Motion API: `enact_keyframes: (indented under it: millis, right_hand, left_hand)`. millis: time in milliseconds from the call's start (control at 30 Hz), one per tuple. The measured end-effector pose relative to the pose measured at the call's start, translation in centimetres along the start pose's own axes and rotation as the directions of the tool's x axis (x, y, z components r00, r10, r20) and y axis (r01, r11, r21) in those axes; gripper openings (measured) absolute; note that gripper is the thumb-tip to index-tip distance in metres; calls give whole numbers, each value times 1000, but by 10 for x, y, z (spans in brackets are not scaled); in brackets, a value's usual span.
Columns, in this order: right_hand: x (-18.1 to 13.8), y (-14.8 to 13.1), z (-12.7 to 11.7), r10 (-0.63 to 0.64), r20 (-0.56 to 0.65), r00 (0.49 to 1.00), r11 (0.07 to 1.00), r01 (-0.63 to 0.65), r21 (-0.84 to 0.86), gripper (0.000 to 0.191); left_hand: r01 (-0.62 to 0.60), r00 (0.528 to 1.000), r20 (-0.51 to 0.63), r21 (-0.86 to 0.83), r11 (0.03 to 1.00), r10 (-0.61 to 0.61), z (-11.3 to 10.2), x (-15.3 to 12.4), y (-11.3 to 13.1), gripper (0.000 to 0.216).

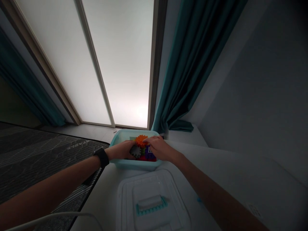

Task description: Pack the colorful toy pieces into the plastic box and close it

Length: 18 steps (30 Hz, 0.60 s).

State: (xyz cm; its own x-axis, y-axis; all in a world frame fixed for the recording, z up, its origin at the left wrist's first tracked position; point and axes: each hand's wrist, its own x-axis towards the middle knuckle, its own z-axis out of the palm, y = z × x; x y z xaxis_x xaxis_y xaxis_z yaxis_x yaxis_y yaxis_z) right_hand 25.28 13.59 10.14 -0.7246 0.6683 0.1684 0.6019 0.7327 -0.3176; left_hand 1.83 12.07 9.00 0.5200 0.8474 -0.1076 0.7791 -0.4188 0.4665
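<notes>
A light blue plastic bin [134,164] stands on the white table, filled with colourful toy gear pieces. Both my hands reach into it. My left hand [124,150], with a black watch on the wrist, curls around a grey gear piece [136,151]. My right hand [158,148] rests on top of the pile, its fingers touching an orange gear piece [141,140]; purple and red pieces lie under it. Whether the right hand grips anything is unclear in the dim light.
A white lid [151,202] with a teal handle lies near me on the white table [228,173]. A teal curtain [190,64] hangs behind the bin beside a bright window. A dark patterned mat [40,154] lies to the left. A grey wall is on the right.
</notes>
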Motion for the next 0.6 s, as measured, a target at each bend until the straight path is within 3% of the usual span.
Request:
enact_keyframes:
  millis: [333, 600]
  right_hand:
    - [-3, 1, 3, -66, -38, 997, 998, 66, 14, 46]
    - [2, 5, 3, -116, -21, 993, 993, 115, -22, 44]
  left_hand:
    - [-4, 997, -73, -67, 998, -1, 2, -3, -5, 53]
    - [92, 994, -34, -195, 976, -101, -10, -13, -8, 41]
